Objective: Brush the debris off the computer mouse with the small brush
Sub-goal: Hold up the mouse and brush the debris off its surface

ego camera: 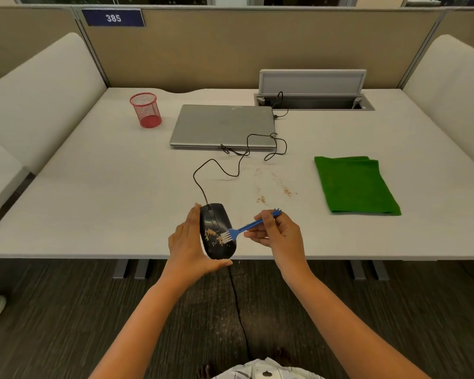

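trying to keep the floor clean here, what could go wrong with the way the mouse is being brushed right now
1. The mouse is held by the left hand at the desk's near edge, so debris swept toward the person would likely drop onto the carpet.
2. The right hand pinches the small brush lightly near its end; a firm stroke may twist it loose.
3. The taut-looking cable might tug the mouse if it is lifted further.

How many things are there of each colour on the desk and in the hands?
Black: 1, mouse
Blue: 1, small brush
Red: 1, mesh cup
Green: 1, cloth
Silver: 1, laptop
Total: 5
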`<action>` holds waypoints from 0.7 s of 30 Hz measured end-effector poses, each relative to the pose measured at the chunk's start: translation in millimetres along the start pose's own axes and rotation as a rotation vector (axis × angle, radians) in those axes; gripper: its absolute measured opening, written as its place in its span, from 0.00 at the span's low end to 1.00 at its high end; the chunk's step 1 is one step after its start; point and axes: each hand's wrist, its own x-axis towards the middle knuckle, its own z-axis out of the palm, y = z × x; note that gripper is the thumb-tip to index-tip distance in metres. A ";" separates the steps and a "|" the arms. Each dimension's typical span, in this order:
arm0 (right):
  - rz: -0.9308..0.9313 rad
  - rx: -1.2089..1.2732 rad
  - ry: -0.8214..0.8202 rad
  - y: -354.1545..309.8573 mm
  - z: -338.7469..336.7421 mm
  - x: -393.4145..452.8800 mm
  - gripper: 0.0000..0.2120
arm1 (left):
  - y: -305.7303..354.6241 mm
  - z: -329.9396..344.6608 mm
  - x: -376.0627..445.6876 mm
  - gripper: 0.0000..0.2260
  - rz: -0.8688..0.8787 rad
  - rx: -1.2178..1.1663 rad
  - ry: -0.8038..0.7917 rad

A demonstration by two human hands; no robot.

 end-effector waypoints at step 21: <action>-0.223 -0.092 -0.081 9.4 -19.0 -9.7 0.06 | 2.4 1.7 1.0 0.56 0.014 -0.013 0.005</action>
